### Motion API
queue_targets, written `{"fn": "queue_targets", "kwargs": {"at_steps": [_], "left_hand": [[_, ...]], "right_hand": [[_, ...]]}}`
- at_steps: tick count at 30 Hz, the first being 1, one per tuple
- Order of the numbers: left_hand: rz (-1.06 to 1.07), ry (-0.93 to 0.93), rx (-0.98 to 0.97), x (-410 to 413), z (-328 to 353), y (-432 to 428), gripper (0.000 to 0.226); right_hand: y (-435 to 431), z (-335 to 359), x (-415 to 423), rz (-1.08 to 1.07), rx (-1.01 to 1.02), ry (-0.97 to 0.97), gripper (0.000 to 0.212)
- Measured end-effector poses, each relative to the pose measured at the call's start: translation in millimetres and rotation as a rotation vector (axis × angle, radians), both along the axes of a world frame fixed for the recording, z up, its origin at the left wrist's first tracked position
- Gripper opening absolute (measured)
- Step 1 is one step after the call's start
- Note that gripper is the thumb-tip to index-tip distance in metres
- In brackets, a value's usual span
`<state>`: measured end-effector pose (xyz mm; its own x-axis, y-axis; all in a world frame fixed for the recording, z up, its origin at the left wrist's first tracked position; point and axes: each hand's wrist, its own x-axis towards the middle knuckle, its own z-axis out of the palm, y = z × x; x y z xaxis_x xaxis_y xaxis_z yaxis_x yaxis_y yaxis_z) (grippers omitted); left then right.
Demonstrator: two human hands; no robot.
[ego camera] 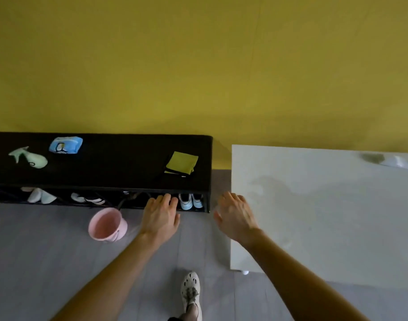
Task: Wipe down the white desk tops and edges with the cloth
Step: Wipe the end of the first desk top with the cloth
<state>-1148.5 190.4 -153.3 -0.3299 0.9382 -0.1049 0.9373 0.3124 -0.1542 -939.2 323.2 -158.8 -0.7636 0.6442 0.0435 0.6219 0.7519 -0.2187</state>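
A folded yellow-green cloth (181, 163) lies on the right end of a low black shoe bench (119, 163). The white desk (325, 212) stands to the right of the bench, against the yellow wall. My left hand (160, 216) hovers over the floor in front of the bench, fingers spread, holding nothing. My right hand (235, 215) is open above the desk's left edge, also empty. Both hands are below the cloth and apart from it.
A pale green spray bottle (29, 157) and a blue wipes pack (66, 145) lie on the bench's left part. Shoes (191, 201) sit under the bench. A pink bucket (107, 224) stands on the grey floor. My foot (191, 290) is below. A white object (399, 162) lies at the desk's far right.
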Motion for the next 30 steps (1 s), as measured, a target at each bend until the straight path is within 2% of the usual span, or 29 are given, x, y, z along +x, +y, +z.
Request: {"fn": "queue_targets", "kwargs": {"at_steps": [4, 10, 16, 22, 24, 28, 30], "left_hand": [[-0.044, -0.017, -0.095, -75, -26, 42, 0.043], [-0.100, 0.003, -0.197, -147, -87, 123, 0.044], [-0.112, -0.054, -0.325, -173, -179, 208, 0.041], [-0.061, -0.159, -0.341, -192, -277, 282, 0.045], [-0.023, -0.189, -0.305, -196, -305, 303, 0.051], [0.069, -0.253, -0.271, -210, -354, 337, 0.083], [0.075, -0.216, -0.292, -215, -368, 352, 0.081]], "right_hand": [[35, -24, -73, -0.024, -0.111, -0.065, 0.029], [100, -69, -136, -0.045, -0.174, -0.172, 0.032], [171, -134, -172, -0.093, -0.214, -0.182, 0.033], [215, -186, -193, -0.195, -0.237, -0.149, 0.028], [222, -195, -196, -0.219, -0.256, -0.136, 0.027], [229, -208, -196, -0.280, -0.249, -0.190, 0.025], [229, -213, -197, -0.342, -0.250, -0.219, 0.025]]}}
